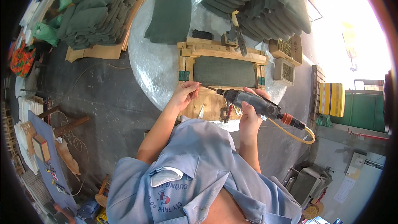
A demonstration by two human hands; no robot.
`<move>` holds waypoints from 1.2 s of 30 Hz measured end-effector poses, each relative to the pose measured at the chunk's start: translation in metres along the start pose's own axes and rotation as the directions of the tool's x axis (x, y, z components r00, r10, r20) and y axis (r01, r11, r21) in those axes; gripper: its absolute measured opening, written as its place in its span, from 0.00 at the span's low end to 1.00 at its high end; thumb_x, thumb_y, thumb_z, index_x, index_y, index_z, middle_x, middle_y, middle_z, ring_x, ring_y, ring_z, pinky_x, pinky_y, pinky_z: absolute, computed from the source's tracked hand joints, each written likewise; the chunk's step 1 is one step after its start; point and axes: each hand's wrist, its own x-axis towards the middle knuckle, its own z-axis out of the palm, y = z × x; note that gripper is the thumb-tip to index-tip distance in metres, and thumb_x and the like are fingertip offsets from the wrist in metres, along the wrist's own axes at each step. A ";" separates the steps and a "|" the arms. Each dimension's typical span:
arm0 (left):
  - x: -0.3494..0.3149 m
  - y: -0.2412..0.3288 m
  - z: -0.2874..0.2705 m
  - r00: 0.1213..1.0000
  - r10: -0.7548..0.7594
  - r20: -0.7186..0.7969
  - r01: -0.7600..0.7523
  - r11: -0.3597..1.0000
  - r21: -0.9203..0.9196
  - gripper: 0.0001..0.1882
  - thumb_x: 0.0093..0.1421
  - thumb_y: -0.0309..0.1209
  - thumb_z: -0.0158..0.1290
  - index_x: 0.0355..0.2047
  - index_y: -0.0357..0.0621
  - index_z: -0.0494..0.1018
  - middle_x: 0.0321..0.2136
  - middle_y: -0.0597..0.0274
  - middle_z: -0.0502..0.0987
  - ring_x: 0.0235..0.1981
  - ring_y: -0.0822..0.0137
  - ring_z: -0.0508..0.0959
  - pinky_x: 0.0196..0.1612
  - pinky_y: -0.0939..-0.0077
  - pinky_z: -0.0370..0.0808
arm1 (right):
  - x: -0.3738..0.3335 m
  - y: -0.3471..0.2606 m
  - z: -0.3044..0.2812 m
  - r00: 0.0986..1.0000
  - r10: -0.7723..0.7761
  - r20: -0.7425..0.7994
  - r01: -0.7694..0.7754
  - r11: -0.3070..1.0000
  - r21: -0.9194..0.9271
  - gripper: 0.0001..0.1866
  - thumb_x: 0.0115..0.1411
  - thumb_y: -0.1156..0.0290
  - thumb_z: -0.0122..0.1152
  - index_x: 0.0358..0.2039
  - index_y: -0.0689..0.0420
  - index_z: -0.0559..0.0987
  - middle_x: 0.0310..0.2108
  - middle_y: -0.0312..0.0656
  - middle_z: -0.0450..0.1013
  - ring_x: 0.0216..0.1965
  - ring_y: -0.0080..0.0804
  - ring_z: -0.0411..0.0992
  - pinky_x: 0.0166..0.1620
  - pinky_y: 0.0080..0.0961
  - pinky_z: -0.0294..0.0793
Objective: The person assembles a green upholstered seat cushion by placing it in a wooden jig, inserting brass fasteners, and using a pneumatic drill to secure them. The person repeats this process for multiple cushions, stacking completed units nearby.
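Observation:
My right hand (250, 118) is wrapped round a dark power screwdriver (255, 102), whose long bit (210, 88) points left. A yellow hose or cord (282, 130) curves from its back end. At the bit's tip, my left hand (186, 94) is closed in a pinch; whatever lies between the fingertips is too small to name. Just beyond both hands stands a wooden frame jig (224, 51) with a grey-green padded panel (226, 71) lying inside it. A toggle clamp with a yellow handle (235, 18) is mounted on the jig's far side.
The jig rests on a round, film-wrapped table (141, 54). One panel (170, 14) lies flat at its far left, and stacked panels (273, 10) stand far right. Small boxes of metal parts (284, 71) sit right of the jig. Another panel pile (99, 14) is on cardboard at left.

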 end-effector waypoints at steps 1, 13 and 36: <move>0.000 0.004 0.001 1.000 -0.016 0.000 0.016 0.999 0.037 0.09 0.70 0.31 0.66 0.44 0.37 0.84 0.28 0.66 0.82 0.27 0.75 0.81 0.33 0.79 0.80 | 0.001 0.001 0.001 1.000 0.012 0.005 -0.012 1.000 0.002 0.34 0.57 0.84 0.59 0.65 0.55 0.66 0.60 0.57 0.76 0.63 0.42 0.74 0.70 0.40 0.72; 0.006 0.042 -0.026 0.962 -0.202 0.181 0.139 0.940 0.310 0.07 0.69 0.29 0.67 0.41 0.37 0.85 0.26 0.63 0.81 0.23 0.73 0.78 0.28 0.77 0.77 | 0.054 0.003 0.002 0.949 0.314 0.032 -0.315 0.945 0.091 0.34 0.55 0.79 0.63 0.64 0.51 0.69 0.57 0.56 0.77 0.56 0.45 0.79 0.57 0.46 0.87; 0.070 0.038 -0.025 0.908 0.074 -0.412 0.213 0.767 0.605 0.20 0.64 0.43 0.73 0.34 0.35 0.83 0.15 0.67 0.74 0.11 0.77 0.69 0.15 0.79 0.61 | 0.153 0.105 0.093 0.961 0.058 0.269 0.068 0.897 -0.438 0.29 0.51 0.80 0.76 0.54 0.61 0.75 0.49 0.46 0.81 0.50 0.34 0.81 0.57 0.33 0.79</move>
